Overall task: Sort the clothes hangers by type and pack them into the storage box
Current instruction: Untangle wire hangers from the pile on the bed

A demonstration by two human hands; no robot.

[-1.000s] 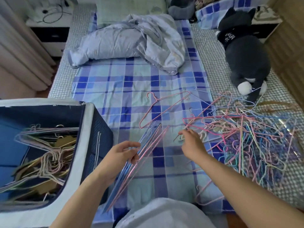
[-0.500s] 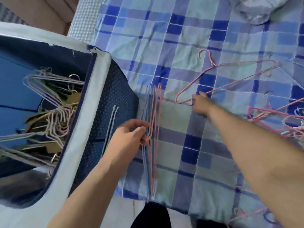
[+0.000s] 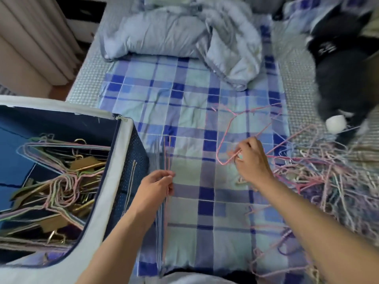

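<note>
Right hand (image 3: 253,160) now gripping thin pink wire hanger (image 3: 227,138), left hand (image 3: 158,184) still pinching wire-hanger bundle (image 3: 165,201).

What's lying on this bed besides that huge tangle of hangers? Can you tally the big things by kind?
Storage box: 1
Plush toy: 1
Crumpled quilt: 1
Checked sheet: 1
Single pink hanger held by the right hand: 1
Bundle of hangers held by the left hand: 1
Loose hanger pile: 1, too tangled to count singly
Total: 7
</note>
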